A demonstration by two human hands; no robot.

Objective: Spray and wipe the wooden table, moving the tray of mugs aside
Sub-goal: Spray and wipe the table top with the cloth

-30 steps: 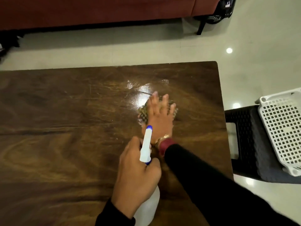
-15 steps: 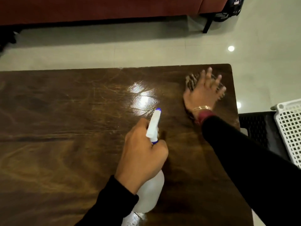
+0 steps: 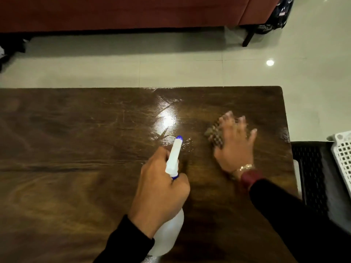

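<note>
The dark wooden table (image 3: 76, 158) fills the lower view, with a wet, shiny patch near its far middle. My left hand (image 3: 159, 190) grips a white spray bottle (image 3: 167, 236) by its neck, its blue-tipped nozzle pointing away over the table. My right hand (image 3: 235, 145) lies flat with spread fingers on a checked cloth (image 3: 213, 135) near the table's right end, blurred by motion. No tray of mugs is in view.
A black wicker chair (image 3: 311, 171) stands just right of the table, with a white perforated plastic basket (image 3: 343, 156) on it. A red sofa (image 3: 123, 12) runs along the far side across the pale tiled floor (image 3: 171, 67).
My right hand slid the cloth from the middle wet patch out to the far right corner, then back nearer and leftward. The left hand with the bottle stayed almost in place.
</note>
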